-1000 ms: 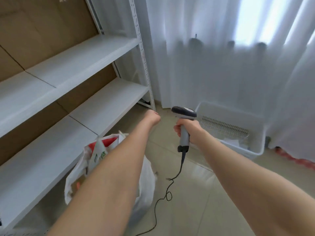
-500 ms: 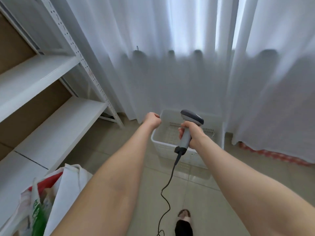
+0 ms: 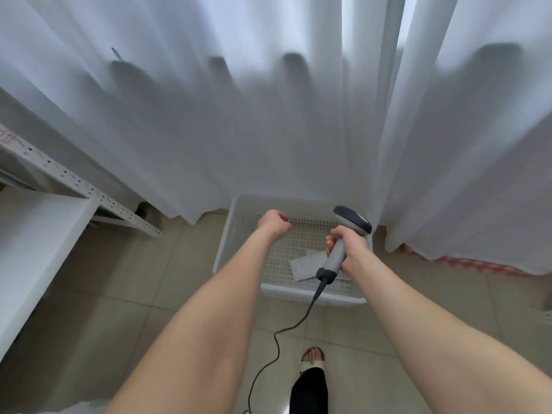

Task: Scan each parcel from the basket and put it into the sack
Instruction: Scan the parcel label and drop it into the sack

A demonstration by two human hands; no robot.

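Observation:
A white perforated basket (image 3: 227,234) stands on the tiled floor against the curtain. One flat white parcel (image 3: 306,264) lies on its bottom, partly behind the scanner. My right hand (image 3: 346,245) grips the grey handle of a barcode scanner (image 3: 352,219), held upright over the basket's right half; its dark cable (image 3: 277,339) trails down to the floor. My left hand (image 3: 273,221) hovers over the basket's left half with fingers curled, holding nothing. Only a white edge of the sack (image 3: 86,407) shows at the bottom left.
White curtains (image 3: 268,115) hang behind the basket. A white metal shelf unit (image 3: 38,228) stands at the left. My foot in a sandal (image 3: 312,355) is on the floor tiles below the basket. A red patterned strip (image 3: 466,262) lies under the curtain at the right.
The view has swung right, from the shelf and sack to the basket. Both hands have come over the basket. The sack has almost left the view.

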